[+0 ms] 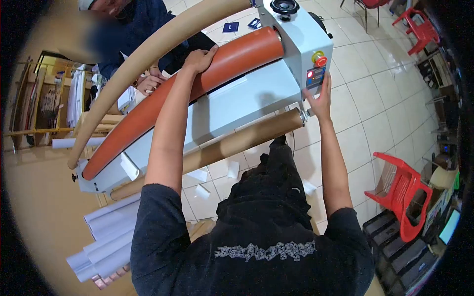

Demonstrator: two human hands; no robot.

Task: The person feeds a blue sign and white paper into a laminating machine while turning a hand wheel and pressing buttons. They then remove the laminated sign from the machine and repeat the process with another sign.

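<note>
My left hand [200, 60] lies flat, fingers stretched out, on top of the long orange roller [232, 56] of a roll laminating machine. At the machine's right end, my right hand [321, 101] is against the lower edge of the white end housing [296, 37], thumb and fingers apart. Just above it is the small control panel [315, 75], with a lit red display and a red stop button [321, 61] on a yellow base. A tan tube [163, 44] runs above the roller, and a brown roll [237, 135] hangs below the pale front panel [247, 98].
A person [131, 34] in dark clothes is behind the machine, hands near the roller. Large white paper rolls [111, 246] lie at lower left. A red plastic chair [402, 192] stands at right, above black cases [395, 249]. Paper scraps [201, 191] lie on the tiled floor.
</note>
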